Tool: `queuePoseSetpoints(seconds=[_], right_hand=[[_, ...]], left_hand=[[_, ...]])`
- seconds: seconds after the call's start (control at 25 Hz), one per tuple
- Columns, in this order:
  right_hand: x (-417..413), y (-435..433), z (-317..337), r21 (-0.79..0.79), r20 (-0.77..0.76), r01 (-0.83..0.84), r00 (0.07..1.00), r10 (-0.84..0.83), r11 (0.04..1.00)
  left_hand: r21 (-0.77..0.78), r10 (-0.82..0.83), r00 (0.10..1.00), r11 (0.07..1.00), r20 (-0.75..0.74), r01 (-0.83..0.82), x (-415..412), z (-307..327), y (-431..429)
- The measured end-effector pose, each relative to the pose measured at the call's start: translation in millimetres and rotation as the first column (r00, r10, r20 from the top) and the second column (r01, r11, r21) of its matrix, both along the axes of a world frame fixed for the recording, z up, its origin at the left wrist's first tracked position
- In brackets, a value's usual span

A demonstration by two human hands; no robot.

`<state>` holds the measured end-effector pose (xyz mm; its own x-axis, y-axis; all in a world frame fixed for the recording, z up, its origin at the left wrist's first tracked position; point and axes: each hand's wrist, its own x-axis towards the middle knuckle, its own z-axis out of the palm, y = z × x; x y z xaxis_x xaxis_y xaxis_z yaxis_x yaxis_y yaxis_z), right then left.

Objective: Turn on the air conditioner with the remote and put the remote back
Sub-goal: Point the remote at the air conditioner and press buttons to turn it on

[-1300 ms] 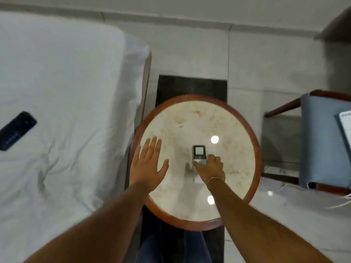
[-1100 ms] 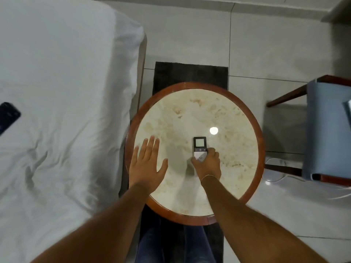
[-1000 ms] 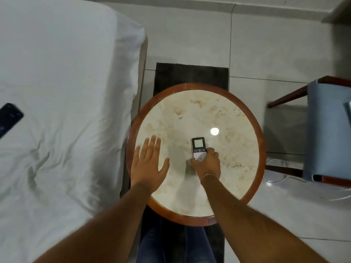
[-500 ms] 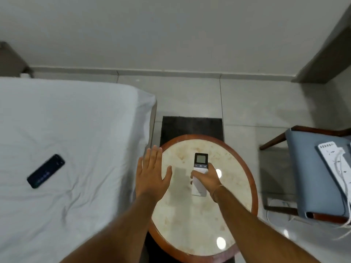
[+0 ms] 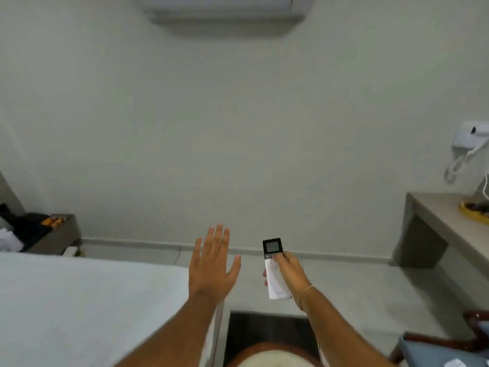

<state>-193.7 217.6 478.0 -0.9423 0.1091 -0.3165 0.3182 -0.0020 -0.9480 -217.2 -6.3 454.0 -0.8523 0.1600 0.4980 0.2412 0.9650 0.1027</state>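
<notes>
Remote (image 5: 275, 268) in right hand (image 5: 291, 274), unreadable screen

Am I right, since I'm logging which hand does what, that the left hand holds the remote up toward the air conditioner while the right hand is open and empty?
No, the hands are swapped. The head view shows the right hand holding the remote up toward the air conditioner, while the left hand is open and empty.

Remote (image 5: 275, 268) now off table, aimed upward.

Plain pale wall (image 5: 238, 128), grey tiled floor (image 5: 357, 287); white bed (image 5: 79, 300) left, desk (image 5: 444, 229) right, wall phone (image 5: 468, 139).
</notes>
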Motion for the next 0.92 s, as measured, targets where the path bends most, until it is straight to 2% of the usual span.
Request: queuePoseSetpoints(seconds=[0.2, 0.4, 0.6, 0.92], right_hand=[[-23.4, -13.8, 142.3, 0.015, -0.237, -0.007, 0.972, 0.010, 1.000], [-18.6, -22.3, 254.5, 0.014, -0.345, -0.013, 0.939, 0.018, 1.000], [-9.2, -26.0, 321.0, -0.028, -0.395, -0.052, 0.918, 0.037, 0.998], [4.1, -20.3, 375.9, -0.067, -0.470, -0.028, 0.882, -0.007, 0.997]], left_hand=[[0.032, -0.011, 0.973, 0.999, -0.232, 0.019, -33.7, 135.3, -6.9], [0.053, -0.011, 0.893, 0.998, -0.451, 0.039, -43.2, 234.6, -12.3], [0.041, -0.016, 0.811, 0.998, -0.585, 0.049, -47.6, 302.7, -12.3], [0.000, -0.029, 0.751, 0.999, -0.660, 0.038, -49.5, 368.1, -2.7]])
